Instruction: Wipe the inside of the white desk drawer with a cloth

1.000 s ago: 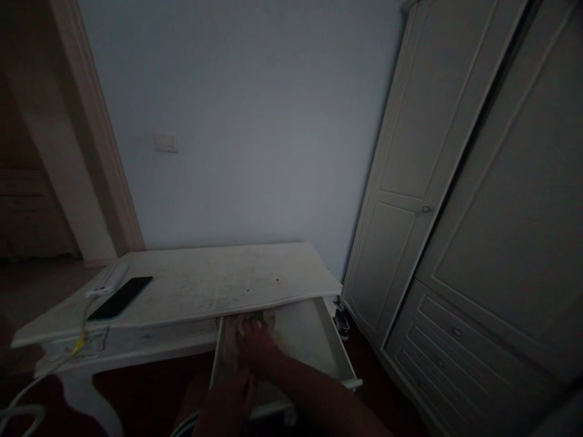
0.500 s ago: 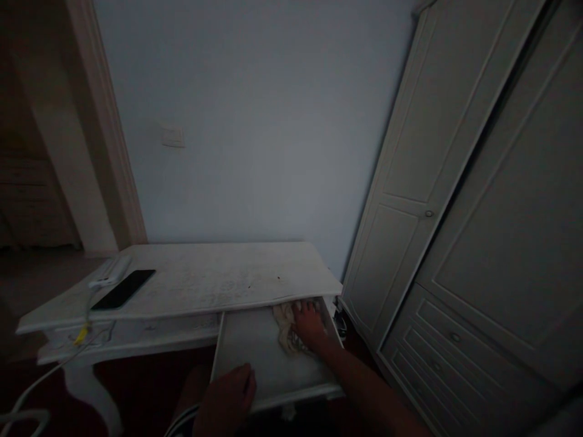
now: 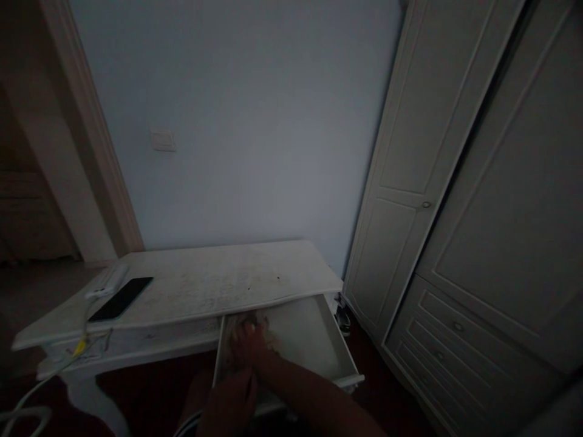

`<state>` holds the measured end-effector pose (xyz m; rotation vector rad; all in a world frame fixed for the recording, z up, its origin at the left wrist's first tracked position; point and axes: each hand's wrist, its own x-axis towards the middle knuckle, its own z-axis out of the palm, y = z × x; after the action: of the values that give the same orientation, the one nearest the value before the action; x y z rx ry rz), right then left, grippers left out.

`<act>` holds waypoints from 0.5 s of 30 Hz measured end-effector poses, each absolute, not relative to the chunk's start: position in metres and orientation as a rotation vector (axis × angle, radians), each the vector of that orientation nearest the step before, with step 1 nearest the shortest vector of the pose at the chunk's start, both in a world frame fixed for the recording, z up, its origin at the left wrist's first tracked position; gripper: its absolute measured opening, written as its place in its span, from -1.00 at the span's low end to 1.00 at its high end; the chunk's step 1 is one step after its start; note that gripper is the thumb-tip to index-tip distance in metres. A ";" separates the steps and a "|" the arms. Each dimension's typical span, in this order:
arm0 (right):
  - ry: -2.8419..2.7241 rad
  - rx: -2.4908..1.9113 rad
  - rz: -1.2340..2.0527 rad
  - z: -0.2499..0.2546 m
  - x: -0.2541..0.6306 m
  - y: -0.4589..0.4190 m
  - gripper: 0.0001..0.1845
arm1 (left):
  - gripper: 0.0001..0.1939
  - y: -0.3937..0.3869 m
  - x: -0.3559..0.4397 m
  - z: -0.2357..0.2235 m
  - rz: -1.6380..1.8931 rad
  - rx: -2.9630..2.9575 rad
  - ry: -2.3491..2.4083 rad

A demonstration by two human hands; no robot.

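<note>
A white desk drawer [image 3: 314, 340] is pulled out below the worn white tabletop [image 3: 237, 267]. Inside it, at the left rear, my right hand [image 3: 250, 346] presses a crumpled pale cloth [image 3: 271, 340] against the drawer bottom. Its fingers are bent over the cloth, and most of the cloth is hidden or blurred. My left hand [image 3: 232, 394] is at the front left corner of the drawer, its fingers curled around the front edge. The right forearm crosses over the drawer front, close beside the left hand.
On the tabletop's left end lie a black phone [image 3: 121, 299] and a white power strip [image 3: 107, 282] with a cable carrying a yellow tag [image 3: 80, 347]. A white wardrobe [image 3: 396, 243] stands to the right. Dark shoes [image 3: 342, 320] sit on the floor between desk and wardrobe.
My right hand has moved the cloth from the right side of the drawer to the left side. My left hand stays at the front left corner. The view has shifted slightly.
</note>
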<state>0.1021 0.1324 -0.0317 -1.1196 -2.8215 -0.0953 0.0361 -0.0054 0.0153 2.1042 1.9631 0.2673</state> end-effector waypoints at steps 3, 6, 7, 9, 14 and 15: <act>-2.898 -0.936 -0.133 -0.036 0.118 0.127 -0.63 | -0.58 -0.005 0.035 0.014 0.264 2.100 1.967; -3.019 -0.592 -0.195 -0.031 0.165 0.126 -0.45 | -0.56 -0.005 0.034 0.014 0.287 2.068 1.950; -3.042 -0.541 -0.202 -0.028 0.184 0.126 -0.43 | -0.55 -0.005 0.034 0.014 0.289 2.058 1.938; -3.075 -0.550 -0.185 -0.020 0.220 0.128 -0.39 | -0.56 -0.004 0.034 0.014 0.275 2.050 1.926; -2.999 -1.034 -0.043 0.003 0.284 0.147 -0.18 | -0.57 -0.003 0.036 0.017 0.237 2.060 1.938; -2.940 -1.174 -0.027 0.007 0.289 0.152 -0.18 | -0.56 -0.003 0.036 0.018 0.235 2.062 1.934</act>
<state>0.2888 0.1521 0.0067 -1.1738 -2.9404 -0.0270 0.0360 -0.0033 0.0179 2.0622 1.9343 0.2351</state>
